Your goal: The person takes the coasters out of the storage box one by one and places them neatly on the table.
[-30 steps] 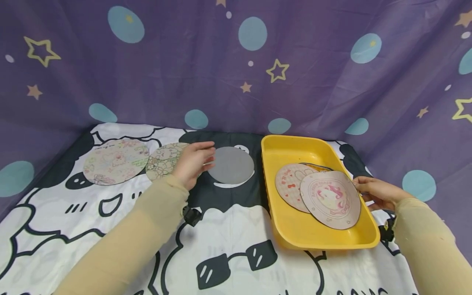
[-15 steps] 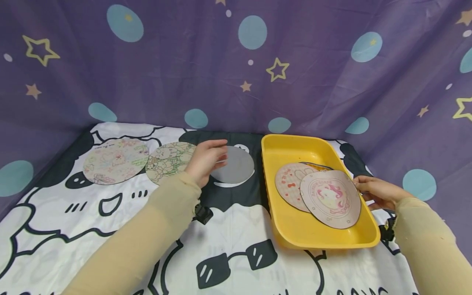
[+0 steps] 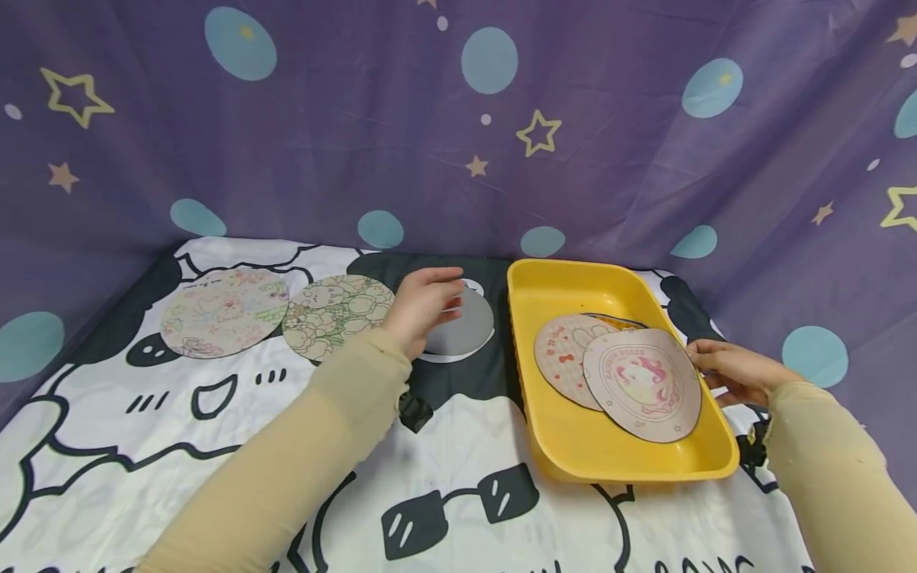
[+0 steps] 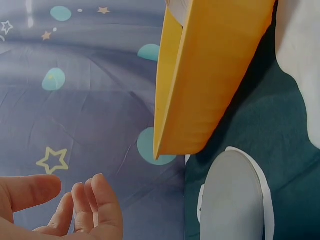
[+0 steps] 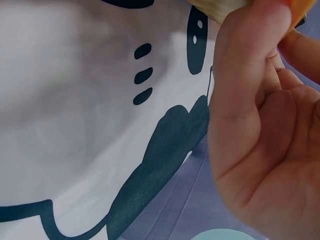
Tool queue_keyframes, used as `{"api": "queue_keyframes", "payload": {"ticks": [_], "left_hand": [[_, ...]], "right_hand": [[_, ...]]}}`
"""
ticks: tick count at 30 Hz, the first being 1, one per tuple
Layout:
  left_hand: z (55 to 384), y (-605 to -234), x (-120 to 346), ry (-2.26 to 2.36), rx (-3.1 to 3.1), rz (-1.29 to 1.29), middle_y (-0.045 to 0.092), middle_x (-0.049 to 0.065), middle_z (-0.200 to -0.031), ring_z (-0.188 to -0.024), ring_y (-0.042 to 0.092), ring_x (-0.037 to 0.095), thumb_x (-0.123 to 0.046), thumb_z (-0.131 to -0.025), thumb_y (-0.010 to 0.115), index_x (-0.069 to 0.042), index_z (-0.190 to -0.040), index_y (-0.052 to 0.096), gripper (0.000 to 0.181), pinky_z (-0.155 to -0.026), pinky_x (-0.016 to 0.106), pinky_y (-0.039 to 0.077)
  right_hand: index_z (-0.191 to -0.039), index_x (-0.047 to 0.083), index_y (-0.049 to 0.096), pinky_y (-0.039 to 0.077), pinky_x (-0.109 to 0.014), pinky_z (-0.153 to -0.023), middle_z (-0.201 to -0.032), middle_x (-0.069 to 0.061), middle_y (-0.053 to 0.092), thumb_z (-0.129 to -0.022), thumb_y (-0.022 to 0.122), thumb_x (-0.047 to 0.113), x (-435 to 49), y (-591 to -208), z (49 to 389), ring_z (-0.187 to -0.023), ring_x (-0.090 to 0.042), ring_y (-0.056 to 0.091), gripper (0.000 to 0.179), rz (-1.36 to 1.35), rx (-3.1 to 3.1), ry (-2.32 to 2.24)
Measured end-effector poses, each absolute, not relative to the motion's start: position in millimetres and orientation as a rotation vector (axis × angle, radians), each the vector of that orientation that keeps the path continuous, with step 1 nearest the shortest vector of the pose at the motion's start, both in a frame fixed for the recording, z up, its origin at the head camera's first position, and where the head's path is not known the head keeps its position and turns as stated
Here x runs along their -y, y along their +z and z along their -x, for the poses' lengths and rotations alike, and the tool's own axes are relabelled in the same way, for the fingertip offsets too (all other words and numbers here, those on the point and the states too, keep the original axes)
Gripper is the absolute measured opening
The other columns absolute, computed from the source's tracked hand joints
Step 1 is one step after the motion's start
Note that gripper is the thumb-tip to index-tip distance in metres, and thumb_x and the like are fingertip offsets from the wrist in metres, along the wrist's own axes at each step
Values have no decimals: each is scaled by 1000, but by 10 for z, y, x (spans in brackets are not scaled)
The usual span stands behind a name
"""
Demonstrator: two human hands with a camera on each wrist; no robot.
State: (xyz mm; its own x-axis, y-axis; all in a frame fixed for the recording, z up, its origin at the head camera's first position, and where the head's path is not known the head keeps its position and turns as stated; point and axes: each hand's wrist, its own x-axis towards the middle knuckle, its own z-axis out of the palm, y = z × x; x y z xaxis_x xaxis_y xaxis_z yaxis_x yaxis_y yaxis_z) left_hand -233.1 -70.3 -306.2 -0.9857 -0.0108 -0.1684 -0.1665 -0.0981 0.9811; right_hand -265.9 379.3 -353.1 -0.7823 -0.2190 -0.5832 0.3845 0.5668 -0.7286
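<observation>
My left hand [image 3: 427, 306] hovers over the grey round mat [image 3: 469, 325], holding nothing, its fingers loosely bent with a gap from the thumb in the left wrist view. To its left lie a round mat with a green line pattern [image 3: 333, 314] and a pale round mat with pastel drawings [image 3: 225, 310]. At the yellow tray's [image 3: 573, 461] right side, my right hand [image 3: 741, 374] pinches the rim between thumb and finger. Inside the tray, a pink unicorn round mat [image 3: 645, 386] overlaps a checked pink one [image 3: 562, 362]; a blue-edged one [image 3: 619, 322] shows behind them.
A white and black cartoon-print cloth [image 3: 458, 454] covers the table. Behind it hangs a purple curtain [image 3: 358, 119] with stars and blue dots. The tray's raised left wall [image 4: 210, 75] stands just right of the grey mat.
My left hand has moved to the right, from beside the green-patterned mat to over the grey mat, uncovering more of the green one. The right hand and tray have not moved.
</observation>
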Motion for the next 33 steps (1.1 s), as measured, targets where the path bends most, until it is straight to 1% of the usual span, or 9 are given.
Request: {"api": "queue_keyframes", "payload": {"ticks": [7,10,14,21,27,33], "left_hand": [[2334,-3064,606,2211,-2038,218,57,11,-131,-106,58,24,-10,-99,57,-6,-138,56,39,-92,30,54],[2324,-3056,569,2200,-2042,226,59,10,-129,-103,59,22,-11,-98,58,-7,-137,57,38,-92,30,55],[2316,-3050,513,2192,-2047,207,60,11,-131,-102,59,22,-10,-99,58,-7,-137,57,38,-94,33,54],[2321,-3067,406,2173,-2049,178,60,11,-130,-90,58,16,-11,-99,58,-6,-136,58,37,-96,35,54],[2338,-3070,301,2179,-2043,150,61,12,-121,-86,57,16,-10,-99,58,-4,-136,57,37,-96,36,55],[2350,-3058,190,2159,-2037,133,62,9,-110,-83,58,16,-12,-99,58,-5,-136,58,37,-91,32,57]], "right_hand": [[-111,13,46,61,-33,-71,-94,0,56,-106,42,24,-3794,-3531,2661,-79,-16,60,11,-126,-2159,-1207],[-111,14,45,61,-33,-71,-94,0,56,-106,42,23,-3794,-3530,2665,-79,-15,60,11,-122,-2161,-1206],[-110,14,45,61,-33,-71,-94,0,56,-106,42,23,-3796,-3530,2666,-79,-14,60,11,-120,-2161,-1210],[-109,15,47,61,-33,-71,-93,1,57,-106,43,24,-3804,-3532,2661,-77,-13,60,10,-125,-2153,-1223],[-108,15,46,61,-33,-71,-93,2,57,-106,43,24,-3802,-3532,2657,-77,-13,60,10,-131,-2152,-1228],[-110,14,47,61,-33,-72,-93,1,57,-106,43,26,-3799,-3536,2658,-78,-14,59,13,-133,-2158,-1226]]}}
